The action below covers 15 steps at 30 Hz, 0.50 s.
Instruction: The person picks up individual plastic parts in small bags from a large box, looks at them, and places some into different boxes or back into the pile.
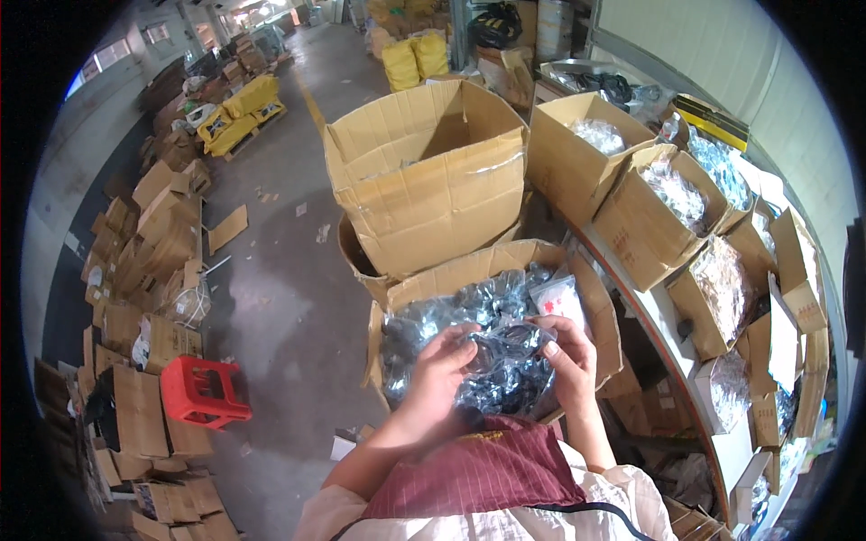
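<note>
Between my two hands I hold a small clear plastic bag (511,346) with something dark and looped inside, perhaps a coiled cable; its exact kind is hard to make out. My left hand (442,357) pinches the bag's left end between thumb and fingers. At the other end, my right hand (568,353) grips it the same way. Both hands are above an open cardboard box (368,347) filled with many similar clear bags (424,316) of dark items. A white packet with red print (561,299) lies on these bags, just beyond my right hand.
Taller open cardboard boxes (433,221) stand just beyond the box. Along the right, a curved-looking table edge (654,361) carries several boxes (645,216) of plastic-wrapped goods. On the left are a red plastic stool (203,390), piled cartons (135,406) and yellow sacks (239,113).
</note>
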Each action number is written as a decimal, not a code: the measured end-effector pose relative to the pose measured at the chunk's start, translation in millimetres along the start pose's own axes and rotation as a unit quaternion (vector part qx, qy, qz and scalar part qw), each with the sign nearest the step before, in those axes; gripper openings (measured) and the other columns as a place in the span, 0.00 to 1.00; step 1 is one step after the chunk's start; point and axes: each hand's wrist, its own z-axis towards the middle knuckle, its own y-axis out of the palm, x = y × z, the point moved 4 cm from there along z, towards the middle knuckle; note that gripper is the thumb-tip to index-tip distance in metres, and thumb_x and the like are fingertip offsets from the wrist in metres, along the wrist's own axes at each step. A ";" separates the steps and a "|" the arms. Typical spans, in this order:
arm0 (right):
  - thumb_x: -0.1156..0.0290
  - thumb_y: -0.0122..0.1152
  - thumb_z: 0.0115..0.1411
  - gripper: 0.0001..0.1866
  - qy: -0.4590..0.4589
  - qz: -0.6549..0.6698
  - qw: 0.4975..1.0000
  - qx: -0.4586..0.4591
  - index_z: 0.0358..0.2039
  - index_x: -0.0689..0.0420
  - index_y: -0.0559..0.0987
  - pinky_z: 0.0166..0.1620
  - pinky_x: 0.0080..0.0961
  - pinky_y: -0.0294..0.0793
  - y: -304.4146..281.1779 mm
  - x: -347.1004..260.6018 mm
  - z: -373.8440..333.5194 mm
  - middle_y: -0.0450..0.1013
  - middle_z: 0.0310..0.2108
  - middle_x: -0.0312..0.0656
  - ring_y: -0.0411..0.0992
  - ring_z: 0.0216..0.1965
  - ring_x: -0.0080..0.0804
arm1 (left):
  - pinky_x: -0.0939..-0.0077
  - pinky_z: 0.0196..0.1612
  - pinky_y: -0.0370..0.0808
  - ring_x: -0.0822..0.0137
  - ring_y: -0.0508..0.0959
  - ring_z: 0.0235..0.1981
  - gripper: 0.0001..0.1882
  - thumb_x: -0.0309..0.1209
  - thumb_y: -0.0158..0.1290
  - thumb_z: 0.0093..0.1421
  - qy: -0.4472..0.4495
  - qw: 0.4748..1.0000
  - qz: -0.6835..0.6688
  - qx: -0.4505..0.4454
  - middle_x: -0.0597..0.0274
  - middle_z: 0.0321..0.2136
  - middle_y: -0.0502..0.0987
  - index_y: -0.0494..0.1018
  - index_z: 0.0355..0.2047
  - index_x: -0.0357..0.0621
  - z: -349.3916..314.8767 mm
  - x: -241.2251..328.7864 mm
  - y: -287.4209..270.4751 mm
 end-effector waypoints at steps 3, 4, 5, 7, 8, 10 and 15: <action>0.71 0.60 0.60 0.17 0.013 0.011 1.000 0.013 0.48 0.65 0.75 0.54 0.26 0.68 4.5 -2.1 -2.5 0.75 0.48 0.45 0.72 0.49 0.28 | 0.68 0.51 0.75 0.68 0.77 0.46 0.14 0.30 0.48 0.67 0.002 1.000 -0.007 -0.012 0.59 0.45 0.76 0.71 0.51 0.39 2.4 -5.7 -10.2; 0.71 0.60 0.60 0.17 0.013 0.011 1.000 0.015 0.48 0.65 0.75 0.54 0.26 0.68 2.9 -0.9 -3.3 0.75 0.48 0.45 0.72 0.49 0.28 | 0.68 0.50 0.76 0.68 0.78 0.45 0.14 0.30 0.48 0.67 0.001 1.000 -0.013 -0.012 0.59 0.44 0.77 0.71 0.51 0.39 3.3 -5.9 -8.8; 0.72 0.61 0.60 0.16 0.022 -0.001 0.999 0.026 0.47 0.64 0.75 0.52 0.24 0.69 -0.6 2.5 -3.7 0.75 0.46 0.43 0.72 0.47 0.27 | 0.67 0.49 0.76 0.67 0.78 0.44 0.14 0.31 0.48 0.67 0.000 1.000 -0.019 -0.013 0.59 0.44 0.78 0.71 0.51 0.39 3.5 -6.0 -7.8; 0.73 0.61 0.60 0.15 0.032 -0.012 0.999 0.037 0.46 0.64 0.76 0.51 0.22 0.70 -2.6 5.0 -4.7 0.76 0.45 0.42 0.73 0.46 0.25 | 0.68 0.47 0.77 0.67 0.79 0.43 0.14 0.31 0.48 0.68 -0.008 1.000 -0.017 -0.015 0.60 0.44 0.78 0.71 0.50 0.39 2.6 -6.3 -7.1; 0.74 0.62 0.59 0.14 0.046 -0.011 0.998 0.042 0.46 0.64 0.76 0.49 0.20 0.71 -1.7 6.5 -4.9 0.76 0.43 0.40 0.73 0.44 0.24 | 0.69 0.44 0.78 0.67 0.80 0.42 0.14 0.32 0.48 0.68 -0.015 1.000 -0.016 -0.016 0.60 0.43 0.79 0.72 0.50 0.40 2.3 -6.7 -7.1; 0.80 0.63 0.57 0.11 0.070 -0.001 0.995 0.069 0.42 0.63 0.77 0.43 0.15 0.72 0.0 7.5 -5.0 0.76 0.36 0.36 0.74 0.38 0.21 | 0.70 0.41 0.78 0.67 0.80 0.41 0.14 0.33 0.48 0.68 -0.032 0.999 -0.022 -0.016 0.60 0.43 0.79 0.73 0.49 0.40 2.2 -8.0 -8.8; 0.80 0.61 0.55 0.07 0.076 0.011 0.995 0.063 0.36 0.63 0.77 0.35 0.19 0.75 -20.3 24.5 -0.9 0.75 0.30 0.38 0.74 0.29 0.23 | 0.74 0.34 0.79 0.68 0.80 0.37 0.14 0.35 0.49 0.67 -0.099 0.994 -0.050 0.008 0.61 0.40 0.79 0.74 0.47 0.40 19.1 -20.8 -24.5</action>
